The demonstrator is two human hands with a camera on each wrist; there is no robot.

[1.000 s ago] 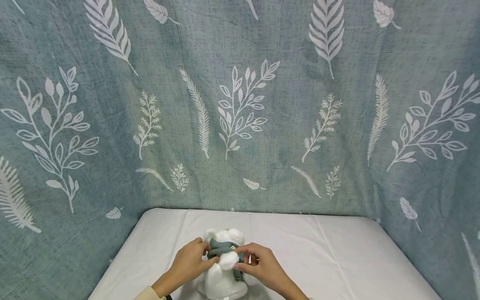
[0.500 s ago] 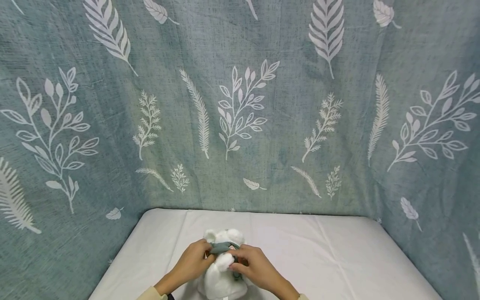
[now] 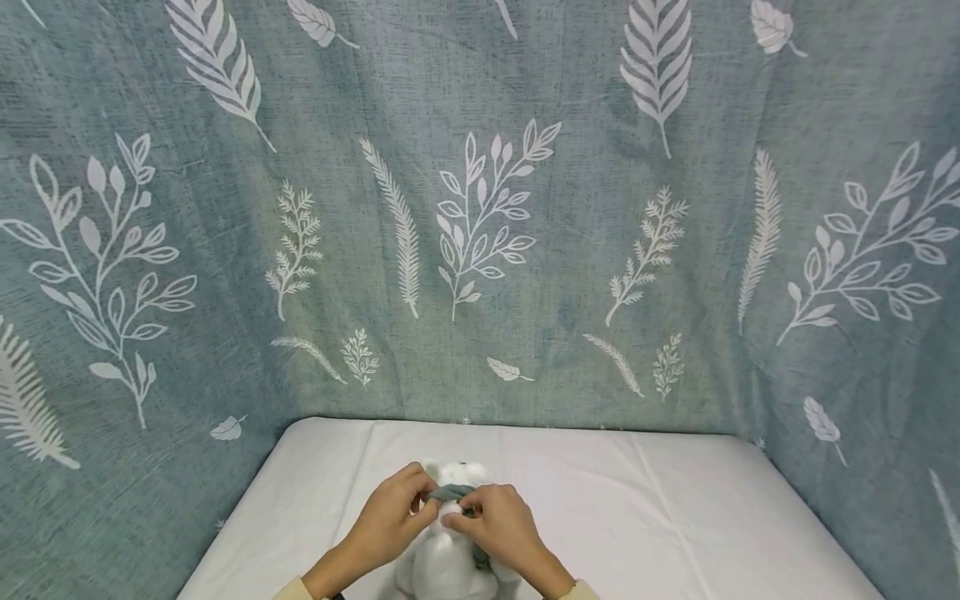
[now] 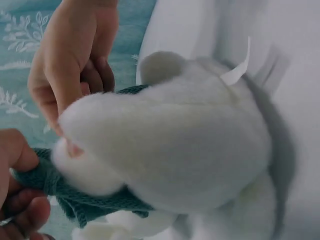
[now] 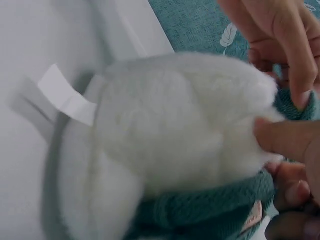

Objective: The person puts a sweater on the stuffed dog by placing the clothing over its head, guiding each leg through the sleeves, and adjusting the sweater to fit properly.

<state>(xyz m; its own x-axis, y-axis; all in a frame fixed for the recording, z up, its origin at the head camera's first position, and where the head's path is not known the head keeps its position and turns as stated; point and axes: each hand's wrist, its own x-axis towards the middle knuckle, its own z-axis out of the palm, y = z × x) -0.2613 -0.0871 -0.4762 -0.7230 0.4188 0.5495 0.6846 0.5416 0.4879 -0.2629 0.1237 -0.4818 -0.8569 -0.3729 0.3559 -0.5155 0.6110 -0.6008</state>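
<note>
A white plush toy (image 3: 444, 571) sits at the near edge of a white table (image 3: 675, 517). A teal knitted scarf (image 3: 452, 492) wraps around its neck. My left hand (image 3: 411, 504) pinches the scarf's left side, and my right hand (image 3: 474, 510) pinches it just to the right, the fingertips almost meeting. In the left wrist view the left fingers (image 4: 22, 200) curl round the scarf (image 4: 75, 202) under the plush (image 4: 190, 145). In the right wrist view the right thumb (image 5: 285, 142) presses the fur beside the scarf (image 5: 210, 210). The hands hide most of the toy's head.
A teal curtain printed with white leaves (image 3: 480, 208) hangs close behind and on both sides of the table. A white label (image 5: 67, 95) sticks out of the toy's back. White tabletop stretches to the right of the toy.
Both hands have drawn closer together and moved up over the toy's head, bringing the scarf with them. The head and ears, plain before, are now mostly covered.
</note>
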